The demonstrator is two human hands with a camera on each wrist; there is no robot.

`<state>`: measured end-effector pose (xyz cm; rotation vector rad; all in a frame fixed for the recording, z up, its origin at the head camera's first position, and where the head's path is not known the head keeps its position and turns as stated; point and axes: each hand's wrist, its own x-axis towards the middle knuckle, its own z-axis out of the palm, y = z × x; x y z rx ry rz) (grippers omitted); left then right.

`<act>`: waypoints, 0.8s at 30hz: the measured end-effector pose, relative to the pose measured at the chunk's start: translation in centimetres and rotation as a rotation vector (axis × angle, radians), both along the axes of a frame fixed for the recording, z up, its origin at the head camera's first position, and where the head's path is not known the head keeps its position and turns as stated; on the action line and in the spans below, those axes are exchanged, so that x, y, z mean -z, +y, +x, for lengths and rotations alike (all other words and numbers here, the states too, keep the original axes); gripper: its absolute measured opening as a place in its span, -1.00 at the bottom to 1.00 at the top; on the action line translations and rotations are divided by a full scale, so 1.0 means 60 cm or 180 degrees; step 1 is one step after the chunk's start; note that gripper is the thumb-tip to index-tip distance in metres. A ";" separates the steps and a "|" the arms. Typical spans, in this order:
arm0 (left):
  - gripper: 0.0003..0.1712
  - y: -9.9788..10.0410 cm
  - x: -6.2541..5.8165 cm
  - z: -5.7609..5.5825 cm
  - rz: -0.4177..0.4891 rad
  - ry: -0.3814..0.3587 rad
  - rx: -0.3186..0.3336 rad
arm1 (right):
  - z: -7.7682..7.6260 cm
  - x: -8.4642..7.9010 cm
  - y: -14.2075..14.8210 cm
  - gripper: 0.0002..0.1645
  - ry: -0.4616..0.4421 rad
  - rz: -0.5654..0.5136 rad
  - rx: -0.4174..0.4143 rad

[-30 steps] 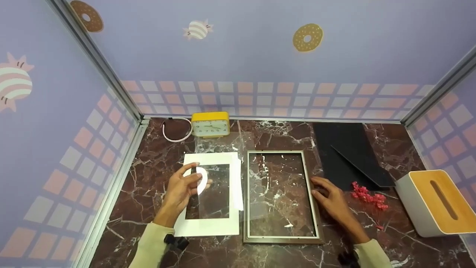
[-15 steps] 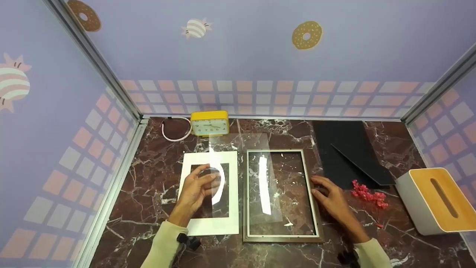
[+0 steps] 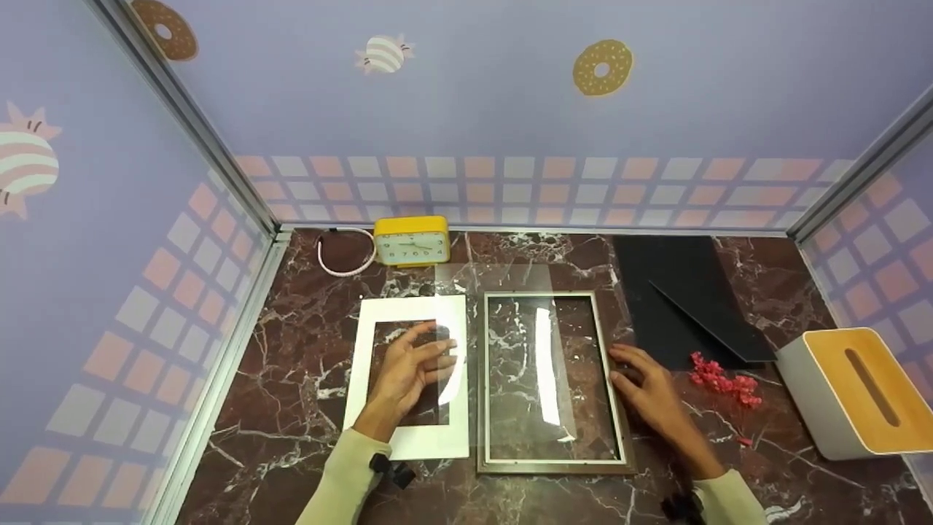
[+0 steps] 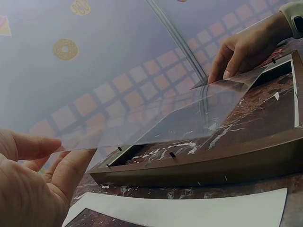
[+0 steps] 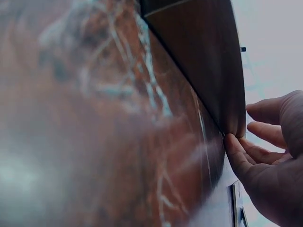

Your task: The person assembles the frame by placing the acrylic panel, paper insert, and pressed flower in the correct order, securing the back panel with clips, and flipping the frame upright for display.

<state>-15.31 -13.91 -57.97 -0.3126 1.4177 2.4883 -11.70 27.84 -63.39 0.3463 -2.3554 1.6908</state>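
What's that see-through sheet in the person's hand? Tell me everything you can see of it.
The clear sheet looks flat, thin and rectangular, colourless apart from reflections and a bright streak of glare; whether it is glass or plastic, I cannot tell. The left hand pinches its left edge, holding that side raised. Seen from the head, it overlaps much of the brown frame and a strip of the white mat. Whether its right edge rests on the frame is unclear.

My left hand [image 3: 410,370] pinches between thumb and fingers, its fingertips turned toward my right hand [image 3: 649,385], which rests well apart from it with loosely bent fingers pointing left; both arms [image 3: 337,467], in pale sleeves [image 3: 731,498], reach forward and angle inward.
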 end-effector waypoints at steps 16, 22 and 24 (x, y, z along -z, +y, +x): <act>-0.39 0.043 0.019 0.013 0.0318 -0.0034 0.0261 | 0.009 -0.017 -0.014 -0.55 0.0279 0.0623 0.0470; -0.35 0.059 0.022 0.020 0.0359 -0.0043 0.0296 | 0.024 -0.040 -0.029 -0.63 0.0295 0.0439 0.0475; -0.34 0.064 0.023 0.023 0.0403 -0.0052 0.0301 | 0.031 -0.047 -0.034 -0.65 0.0183 0.0417 0.0419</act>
